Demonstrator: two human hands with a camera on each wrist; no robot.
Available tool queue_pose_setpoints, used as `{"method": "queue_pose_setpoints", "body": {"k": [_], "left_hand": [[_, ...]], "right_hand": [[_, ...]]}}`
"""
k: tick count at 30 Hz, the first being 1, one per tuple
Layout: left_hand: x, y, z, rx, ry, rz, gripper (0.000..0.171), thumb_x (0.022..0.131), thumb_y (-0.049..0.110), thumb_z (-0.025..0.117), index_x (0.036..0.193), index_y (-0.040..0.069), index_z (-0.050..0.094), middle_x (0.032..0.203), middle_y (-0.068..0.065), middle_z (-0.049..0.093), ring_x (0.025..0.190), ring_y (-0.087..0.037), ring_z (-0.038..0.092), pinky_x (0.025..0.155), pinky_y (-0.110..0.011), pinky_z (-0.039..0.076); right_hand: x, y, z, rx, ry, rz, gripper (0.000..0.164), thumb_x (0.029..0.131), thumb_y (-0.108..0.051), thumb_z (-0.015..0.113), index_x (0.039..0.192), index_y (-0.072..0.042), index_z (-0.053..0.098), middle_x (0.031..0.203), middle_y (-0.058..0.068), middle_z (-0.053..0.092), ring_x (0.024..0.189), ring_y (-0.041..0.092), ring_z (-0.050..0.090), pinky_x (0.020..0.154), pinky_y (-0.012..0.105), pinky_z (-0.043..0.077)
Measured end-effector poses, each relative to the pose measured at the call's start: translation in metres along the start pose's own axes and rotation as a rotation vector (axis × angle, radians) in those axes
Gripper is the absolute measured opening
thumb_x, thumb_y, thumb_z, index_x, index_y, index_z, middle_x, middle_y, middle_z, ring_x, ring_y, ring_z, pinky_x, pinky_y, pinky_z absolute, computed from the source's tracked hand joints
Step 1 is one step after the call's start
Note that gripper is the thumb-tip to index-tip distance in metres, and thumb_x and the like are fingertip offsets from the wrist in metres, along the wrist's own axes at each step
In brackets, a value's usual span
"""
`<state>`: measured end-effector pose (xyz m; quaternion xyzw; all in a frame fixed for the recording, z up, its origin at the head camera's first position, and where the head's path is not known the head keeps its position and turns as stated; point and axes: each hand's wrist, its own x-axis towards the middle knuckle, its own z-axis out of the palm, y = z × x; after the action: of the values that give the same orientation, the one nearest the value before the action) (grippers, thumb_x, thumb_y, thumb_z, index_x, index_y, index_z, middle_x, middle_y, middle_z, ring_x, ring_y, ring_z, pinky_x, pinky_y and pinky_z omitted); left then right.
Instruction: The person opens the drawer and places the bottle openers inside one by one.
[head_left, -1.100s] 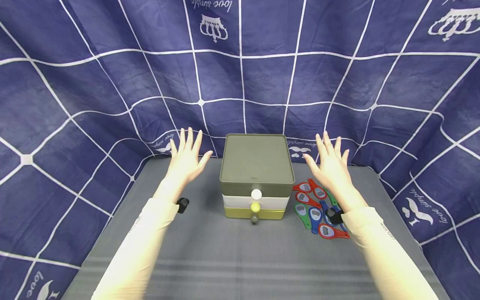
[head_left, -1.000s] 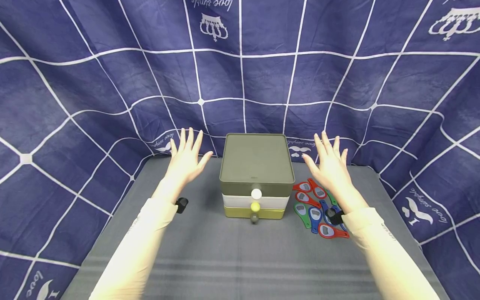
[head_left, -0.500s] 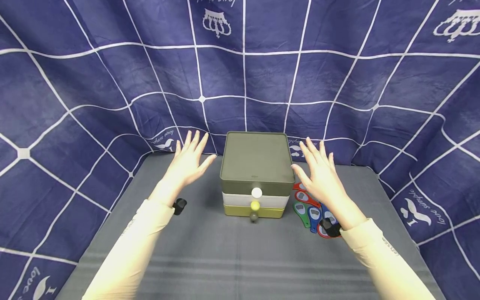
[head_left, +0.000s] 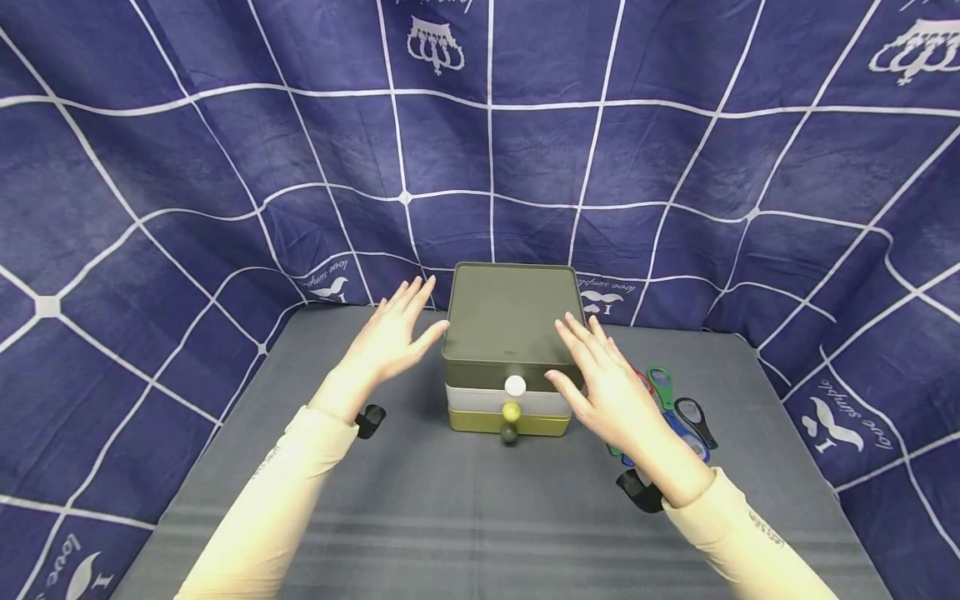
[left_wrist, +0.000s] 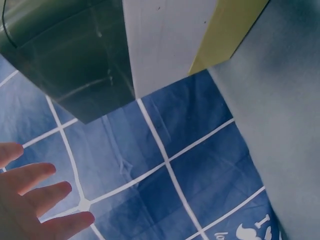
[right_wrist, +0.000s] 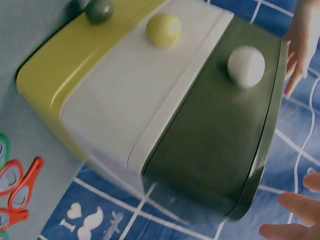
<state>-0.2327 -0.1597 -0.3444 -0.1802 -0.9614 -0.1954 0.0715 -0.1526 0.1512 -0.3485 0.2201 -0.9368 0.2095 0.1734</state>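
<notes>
A small three-tier drawer box (head_left: 517,317) stands mid-table, with a dark green top tier, a white middle and a yellow base. Its front carries a white knob (head_left: 515,385), a yellow knob (head_left: 511,412) and a grey-green knob (head_left: 508,432). My left hand (head_left: 386,337) hovers by the box's left side, fingers straight. Over the front right corner in the head view, my right hand (head_left: 611,392) is held out with straight fingers and thumb apart. Both hands hold nothing. In the right wrist view, fingertips (right_wrist: 295,210) show apart from the green tier.
Several bottle openers (head_left: 693,421), red, green, blue and black, lie right of the box, partly hidden by my right arm. Dark blue gridded cloth (head_left: 540,158) hangs behind and along both sides. Grey cloth covers the table (head_left: 450,517).
My right hand has moved left and nearer, from above the bottle openers to the box's front right corner. My left hand has shifted slightly right toward the box. The box has stayed put.
</notes>
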Motion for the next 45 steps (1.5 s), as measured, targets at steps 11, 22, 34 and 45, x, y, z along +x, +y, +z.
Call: {"method": "queue_pose_setpoints", "body": {"k": [11, 22, 34, 45], "left_hand": [[0.002, -0.003, 0.02, -0.172, -0.061, -0.035, 0.066, 0.1, 0.052, 0.046, 0.158, 0.027, 0.024, 0.163, -0.009, 0.026, 0.145, -0.038, 0.033, 0.118, -0.057, 0.032], [0.004, -0.009, 0.037, -0.287, -0.043, -0.039, 0.06, 0.103, 0.046, 0.044, 0.157, 0.024, 0.028, 0.16, -0.01, 0.034, 0.147, -0.032, 0.033, 0.121, -0.054, 0.028], [0.006, -0.011, 0.044, -0.396, 0.004, -0.021, 0.056, 0.105, 0.035, 0.045, 0.156, 0.017, 0.031, 0.151, -0.017, 0.046, 0.131, -0.034, 0.053, 0.112, -0.053, 0.042], [0.01, -0.008, 0.047, -0.528, -0.05, -0.105, 0.056, 0.106, 0.035, 0.041, 0.158, 0.02, 0.025, 0.157, -0.012, 0.037, 0.141, -0.034, 0.041, 0.121, -0.052, 0.029]], "right_hand": [[-0.023, -0.023, 0.021, -0.023, 0.291, -0.028, 0.04, 0.087, -0.027, 0.075, 0.122, -0.008, 0.068, 0.112, 0.007, 0.072, 0.102, 0.026, 0.068, 0.076, 0.046, 0.06], [-0.033, -0.037, 0.049, 0.111, 0.251, 0.137, 0.029, 0.087, -0.022, 0.075, 0.114, -0.011, 0.072, 0.102, 0.003, 0.073, 0.091, 0.021, 0.07, 0.068, 0.04, 0.06], [-0.026, -0.036, 0.075, 0.676, 0.077, 0.53, 0.023, 0.093, -0.021, 0.068, 0.111, -0.007, 0.066, 0.092, 0.01, 0.077, 0.08, 0.017, 0.073, 0.066, 0.021, 0.058], [-0.016, -0.037, 0.086, 1.305, 0.034, 0.784, 0.03, 0.101, -0.019, 0.057, 0.12, 0.003, 0.053, 0.104, 0.015, 0.074, 0.082, 0.012, 0.071, 0.07, 0.023, 0.061]]}}
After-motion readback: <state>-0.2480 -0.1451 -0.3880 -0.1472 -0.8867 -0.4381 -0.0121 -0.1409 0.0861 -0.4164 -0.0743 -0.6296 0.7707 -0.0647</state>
